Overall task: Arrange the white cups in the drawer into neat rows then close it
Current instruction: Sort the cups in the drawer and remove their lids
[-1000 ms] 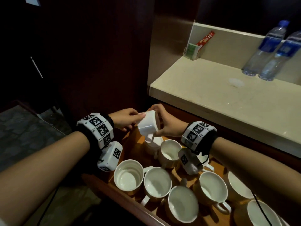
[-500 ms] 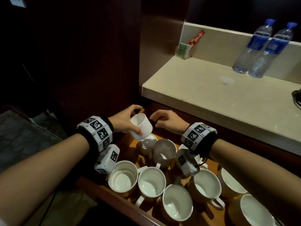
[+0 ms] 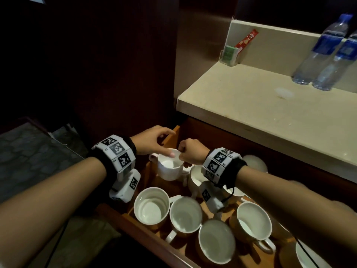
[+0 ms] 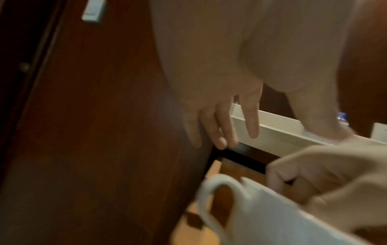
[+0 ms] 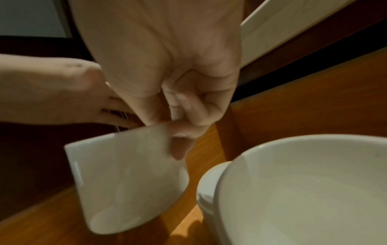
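Observation:
The wooden drawer [image 3: 146, 238] stands open and holds several white cups. One white cup [image 3: 168, 169] [image 4: 272, 218] [image 5: 130, 182] is upright at the drawer's back left corner, its handle pointing left. My right hand [image 3: 181, 157] [image 5: 167, 127] [image 4: 314, 174] pinches its rim between thumb and fingers. My left hand [image 3: 162, 144] [image 4: 220, 129] [image 5: 52, 91] hovers just above the cup with straight, spread fingers, its thumb close to the rim. Other cups [image 3: 151, 206] [image 3: 185, 214] [image 3: 254, 221] sit mouth-up in the front, handles pointing different ways.
A beige counter [image 3: 270, 117] overhangs the drawer's back. On it stand two water bottles [image 3: 318, 51] and a clear holder with sachets [image 3: 229, 55]. A dark wood panel rises left of the drawer. Another large cup [image 5: 303, 190] sits right beside the held one.
The cup went from tilted in my left hand to upright and lower at the back left corner. My right hand came back and took the rim; my left fingers opened.

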